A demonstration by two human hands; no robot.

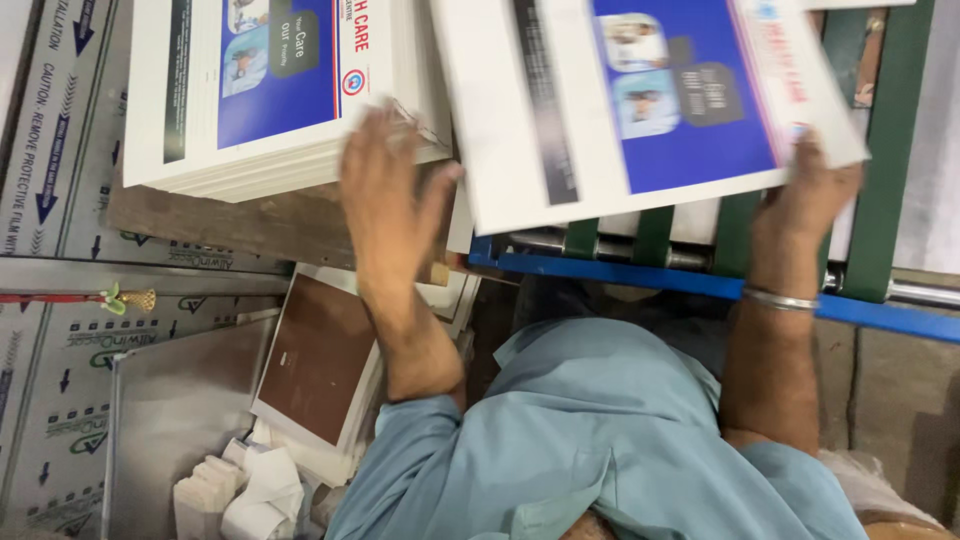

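My left hand (388,195) rests flat on the near corner of a stack of white printed boards (260,110) with blue picture panels, fingers spread over its edge. My right hand (808,190), a metal bangle on its wrist, grips the lower right corner of a single printed board (640,100) of the same design. That board lies tilted over green and blue conveyor rollers (700,250). Both sleeves are light teal.
The stack sits on a brown wooden slab (230,225). Film-covered metal sheets (60,140) lie at left. Below, a brown-faced panel (320,360) leans among white offcuts (240,490) and a grey sheet (170,410). A blue machine rail (880,315) crosses at right.
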